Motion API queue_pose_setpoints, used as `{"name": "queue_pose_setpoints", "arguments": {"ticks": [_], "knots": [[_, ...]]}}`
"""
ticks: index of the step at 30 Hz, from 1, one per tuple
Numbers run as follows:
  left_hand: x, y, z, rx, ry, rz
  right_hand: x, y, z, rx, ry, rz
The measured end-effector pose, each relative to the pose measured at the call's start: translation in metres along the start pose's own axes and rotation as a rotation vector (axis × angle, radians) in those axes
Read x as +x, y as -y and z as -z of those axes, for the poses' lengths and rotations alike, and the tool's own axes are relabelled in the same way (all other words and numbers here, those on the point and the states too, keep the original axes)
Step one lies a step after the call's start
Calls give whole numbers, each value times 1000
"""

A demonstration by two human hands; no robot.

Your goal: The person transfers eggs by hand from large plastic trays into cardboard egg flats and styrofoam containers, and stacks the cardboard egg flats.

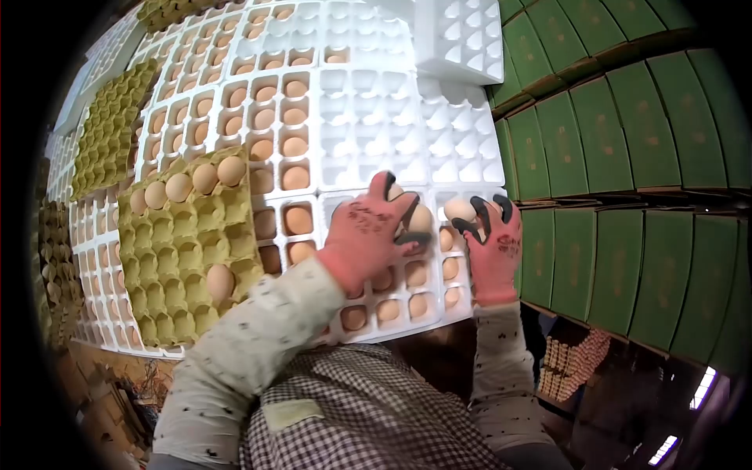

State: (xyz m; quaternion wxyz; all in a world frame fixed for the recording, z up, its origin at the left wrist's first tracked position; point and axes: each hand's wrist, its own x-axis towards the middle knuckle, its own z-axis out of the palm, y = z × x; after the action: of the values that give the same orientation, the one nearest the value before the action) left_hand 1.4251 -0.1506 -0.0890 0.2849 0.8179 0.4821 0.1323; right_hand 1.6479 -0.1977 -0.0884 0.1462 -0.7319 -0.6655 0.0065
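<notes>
Both my hands wear pink gloves with dark fingertips, over the near part of a white foam egg tray [448, 313]. My left hand [368, 235] is closed around brown eggs [420, 221], with part of another egg showing between its fingers. To its right, my right hand [497, 249] curls its thumb and fingers about a pale egg [458, 209] at the tray's edge. Eggs sit in the tray's pockets below both hands. Beside my left forearm lies a yellowish pulp egg tray [184, 262], with a row of eggs along its far edge and a single egg [221, 282] nearer me.
More white foam trays spread ahead, many pockets holding eggs; one section [368, 129] shows bare pockets. A stack of foam trays [458, 39] stands at the back right. Green cartons [603, 133] line the right side. Another pulp tray [113, 129] lies far left.
</notes>
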Motion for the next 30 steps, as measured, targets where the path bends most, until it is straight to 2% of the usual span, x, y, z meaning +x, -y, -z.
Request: {"name": "queue_pose_setpoints", "arguments": {"ticks": [1, 3, 4, 6, 7, 8, 9, 12, 15, 17, 18, 19, 20, 21, 23, 24, 27, 28, 29, 30], "knots": [[17, -7, -8, 208, 29, -16, 9, -12, 1, -152, 9, 79], [28, -7, -36, 317, 58, 46, 24, -36, -10, -151, 236, 157], [29, -4, -45, 368, 80, 80, 31, -48, -11, -126, 235, 173], [16, -4, -27, 221, -24, 95, 40, -69, -9, -73, 164, 186], [14, 0, -19, 140, -61, 120, 44, -77, -12, -95, 115, 122], [11, 14, -23, 19, -244, 79, 47, -86, -19, -156, 49, 139], [7, 26, -30, 78, -381, 22, 49, -94, -29, -215, -20, 156], [-3, 48, -55, 132, -410, 49, 47, -100, -55, -305, -4, 190], [-15, 29, -17, -86, -340, 115, 39, -51, -21, 23, -37, 106], [-36, 34, 16, -173, -296, 32, 18, -26, -22, 271, 202, 92], [-51, 39, 32, -226, -294, 8, 18, -6, -11, 258, 465, 25], [-67, 46, 47, -273, -295, -16, 9, 0, -25, 44, 403, 174], [-83, 57, 61, -231, -286, -56, 1, -12, -39, 24, 361, 206], [-104, 69, 72, -294, -255, 47, 3, -21, -50, 17, 320, 244], [-142, 95, 89, -338, -343, 90, 24, 23, -33, -250, 620, 140], [-159, 110, 104, -309, -291, 125, 21, 44, -37, -453, 593, 257], [-202, 161, 132, -316, -423, 165, 20, 78, -96, -1163, 764, 268], [-211, 176, 149, -197, -506, 168, 26, 100, -82, -1095, 791, 265], [-208, 201, 161, -149, -598, 167, 32, 118, -70, -953, 676, 338], [-208, 219, 181, 122, -602, 192, 36, 135, -58, -811, 569, 411]]}}
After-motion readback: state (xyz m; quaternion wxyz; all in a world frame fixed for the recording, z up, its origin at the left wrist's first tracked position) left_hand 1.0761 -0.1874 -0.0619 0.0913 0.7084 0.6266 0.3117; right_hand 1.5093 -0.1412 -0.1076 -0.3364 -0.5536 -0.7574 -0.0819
